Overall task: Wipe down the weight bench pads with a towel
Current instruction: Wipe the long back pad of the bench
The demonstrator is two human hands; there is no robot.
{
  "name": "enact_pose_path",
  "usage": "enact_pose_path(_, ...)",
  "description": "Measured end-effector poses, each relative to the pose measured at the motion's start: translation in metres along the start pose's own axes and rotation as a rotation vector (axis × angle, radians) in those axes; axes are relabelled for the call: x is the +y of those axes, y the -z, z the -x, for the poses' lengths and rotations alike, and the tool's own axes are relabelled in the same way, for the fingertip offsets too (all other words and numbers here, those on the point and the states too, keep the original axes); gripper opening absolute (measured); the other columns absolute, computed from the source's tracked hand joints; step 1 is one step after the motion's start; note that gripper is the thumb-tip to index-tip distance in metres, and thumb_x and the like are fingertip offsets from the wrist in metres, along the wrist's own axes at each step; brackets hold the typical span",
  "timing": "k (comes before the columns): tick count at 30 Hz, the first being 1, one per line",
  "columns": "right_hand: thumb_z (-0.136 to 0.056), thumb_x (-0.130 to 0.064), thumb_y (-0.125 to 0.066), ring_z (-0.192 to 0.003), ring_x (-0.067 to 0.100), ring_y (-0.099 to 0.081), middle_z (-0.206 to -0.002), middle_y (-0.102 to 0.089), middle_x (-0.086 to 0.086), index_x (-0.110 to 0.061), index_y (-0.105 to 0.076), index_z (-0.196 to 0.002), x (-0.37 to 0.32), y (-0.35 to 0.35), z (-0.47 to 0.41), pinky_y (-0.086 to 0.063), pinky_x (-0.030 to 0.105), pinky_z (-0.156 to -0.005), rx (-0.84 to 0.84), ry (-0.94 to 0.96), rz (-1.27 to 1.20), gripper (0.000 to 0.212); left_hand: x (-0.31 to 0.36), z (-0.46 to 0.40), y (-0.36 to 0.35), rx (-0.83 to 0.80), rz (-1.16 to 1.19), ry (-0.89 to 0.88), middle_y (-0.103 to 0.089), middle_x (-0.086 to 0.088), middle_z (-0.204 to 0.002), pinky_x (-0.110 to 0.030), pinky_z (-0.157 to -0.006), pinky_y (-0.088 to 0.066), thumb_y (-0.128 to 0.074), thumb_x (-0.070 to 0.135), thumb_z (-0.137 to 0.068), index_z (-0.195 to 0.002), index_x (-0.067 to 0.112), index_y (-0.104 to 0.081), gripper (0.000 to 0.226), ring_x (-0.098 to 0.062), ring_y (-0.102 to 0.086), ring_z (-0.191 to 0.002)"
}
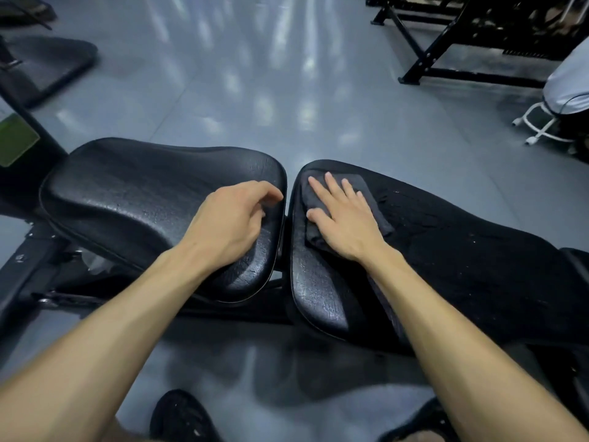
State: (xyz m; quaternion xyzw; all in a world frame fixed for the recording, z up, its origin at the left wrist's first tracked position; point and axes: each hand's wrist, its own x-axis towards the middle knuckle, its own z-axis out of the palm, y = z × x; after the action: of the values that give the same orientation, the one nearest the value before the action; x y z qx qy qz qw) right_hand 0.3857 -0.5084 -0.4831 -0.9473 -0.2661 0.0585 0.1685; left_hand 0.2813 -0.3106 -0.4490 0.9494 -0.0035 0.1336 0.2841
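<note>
Two black, cracked vinyl bench pads lie side by side with a narrow gap between them: the seat pad (134, 193) on the left and the long back pad (462, 260) on the right. A dark grey folded towel (379, 215) lies on the near-gap end of the back pad. My right hand (341, 218) presses flat on the towel with straight, spread fingers. My left hand (236, 218) rests on the right edge of the seat pad, its fingers curled over the rim by the gap.
Black bench frame (38, 260) runs under the pads at left. Another black pad (54, 65) sits at far left. A black rack base (446, 71) stands far right, beside a seated person (570, 87) on a white stool (541, 126). My shoes (181, 416) stand on grey floor.
</note>
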Motion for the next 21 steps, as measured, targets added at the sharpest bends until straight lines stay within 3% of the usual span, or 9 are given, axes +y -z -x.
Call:
enact_pose_path(2,-0.099,-0.047,-0.031,-0.157,0.025,0.004,-0.17,0.002,-0.004,-0.04,-0.01,-0.16,-0.011,-0.008,-0.005,0.004,0.044,-0.126,0.038,-0.018,0.04,0.065,-0.002,0.001,0.001,0.005,0.033,0.008,-0.075,0.009,-0.112,-0.042,-0.094,-0.055,-0.044,0.01,-0.085,-0.117,0.027,-0.067,0.043,-0.015,-0.072,-0.098)
enact_pose_path(6,-0.095,-0.049,-0.029,-0.156,0.017,0.011,-0.17,0.003,-0.01,-0.042,-0.01,-0.16,-0.033,-0.018,0.096,0.008,0.037,-0.125,0.024,0.304,0.026,0.068,-0.004,-0.004,0.001,-0.005,0.009,0.009,-0.074,0.01,-0.113,-0.043,-0.093,-0.055,-0.043,0.011,-0.085,-0.117,0.028,-0.066,0.043,-0.015,-0.071,-0.1)
enact_pose_path(8,-0.094,-0.052,-0.031,-0.155,0.01,0.013,-0.169,0.003,-0.016,-0.046,-0.011,-0.158,-0.021,-0.013,0.105,0.01,0.032,-0.124,-0.038,0.357,-0.021,0.068,-0.005,-0.008,-0.001,0.001,-0.015,0.017,-0.074,0.009,-0.113,-0.043,-0.093,-0.054,-0.048,0.005,-0.087,-0.118,0.028,-0.066,0.042,-0.016,-0.071,-0.1)
enact_pose_path(10,-0.093,-0.055,-0.029,-0.156,0.012,0.006,-0.169,-0.002,-0.013,-0.045,-0.016,-0.158,-0.002,-0.004,0.063,0.005,0.035,-0.125,-0.031,0.31,-0.016,0.067,-0.003,-0.011,-0.003,0.007,-0.026,0.016,-0.074,0.01,-0.111,-0.042,-0.092,-0.055,-0.044,0.008,-0.087,-0.117,0.029,-0.066,0.043,-0.018,-0.07,-0.098)
enact_pose_path(12,-0.095,-0.053,-0.028,-0.157,0.019,0.001,-0.17,-0.004,-0.009,-0.043,-0.016,-0.159,0.012,0.002,0.0,0.0,0.043,-0.126,0.006,0.148,-0.022,0.066,-0.002,-0.012,-0.004,-0.001,-0.044,0.007,-0.074,0.01,-0.111,-0.043,-0.091,-0.055,-0.043,0.008,-0.086,-0.117,0.03,-0.065,0.044,-0.02,-0.07,-0.097)
enact_pose_path(15,-0.099,-0.045,-0.031,-0.157,0.023,0.003,-0.17,0.0,-0.006,-0.041,-0.013,-0.16,0.007,-0.003,-0.041,0.003,0.044,-0.126,0.042,-0.03,-0.006,0.063,-0.003,-0.013,-0.005,-0.001,-0.044,0.01,-0.074,0.009,-0.113,-0.044,-0.091,-0.055,-0.043,0.008,-0.087,-0.117,0.03,-0.065,0.043,-0.02,-0.071,-0.096)
enact_pose_path(18,-0.095,-0.046,-0.028,-0.157,0.02,0.008,-0.17,0.001,-0.007,-0.041,-0.012,-0.16,-0.015,-0.013,0.017,0.006,0.04,-0.126,0.06,0.213,0.042,0.066,-0.002,-0.016,-0.004,0.016,-0.045,-0.001,-0.074,0.011,-0.108,-0.042,-0.088,-0.056,-0.037,0.015,-0.083,-0.115,0.03,-0.066,0.046,-0.018,-0.071,-0.092)
enact_pose_path(21,-0.093,-0.052,-0.025,-0.155,0.009,0.013,-0.168,0.004,-0.017,-0.049,-0.012,-0.156,-0.001,-0.005,0.053,0.011,0.032,-0.124,-0.05,0.354,-0.062,0.064,-0.001,-0.024,-0.006,0.019,-0.081,0.017,-0.074,0.012,-0.105,-0.043,-0.086,-0.055,-0.036,0.017,-0.082,-0.112,0.031,-0.068,0.046,-0.02,-0.07,-0.095)
